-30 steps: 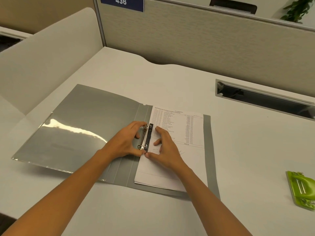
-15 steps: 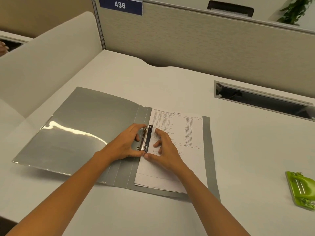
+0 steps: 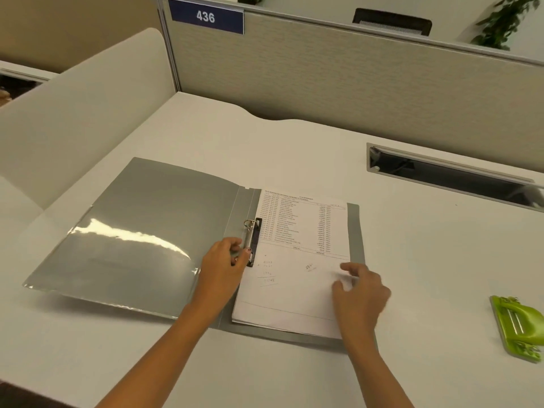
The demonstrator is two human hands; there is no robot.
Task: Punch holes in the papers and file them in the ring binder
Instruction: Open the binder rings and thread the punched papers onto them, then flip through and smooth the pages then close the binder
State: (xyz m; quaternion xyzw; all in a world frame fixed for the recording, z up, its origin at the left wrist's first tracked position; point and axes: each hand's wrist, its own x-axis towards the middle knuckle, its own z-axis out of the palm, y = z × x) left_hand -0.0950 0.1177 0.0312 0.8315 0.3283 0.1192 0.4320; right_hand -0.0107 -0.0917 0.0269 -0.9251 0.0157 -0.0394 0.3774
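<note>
A grey ring binder (image 3: 141, 231) lies open on the white desk. A stack of printed papers (image 3: 297, 284) rests on its right half, threaded on the metal ring mechanism (image 3: 252, 237) at the spine. My left hand (image 3: 223, 266) sits at the lower end of the mechanism, fingertips touching it. My right hand (image 3: 360, 293) hovers over the papers' lower right edge, blurred, fingers apart and holding nothing. A green hole punch (image 3: 519, 328) lies on the desk at the far right, away from both hands.
A beige cubicle partition (image 3: 338, 83) with a "436" sign (image 3: 206, 16) runs along the back. A cable slot (image 3: 453, 172) is cut into the desk at the right. A white curved divider (image 3: 73, 113) stands at the left.
My right hand has left the ring mechanism and moved right across the papers. My left hand has slipped down to the mechanism's lower end. The upper ring now shows.
</note>
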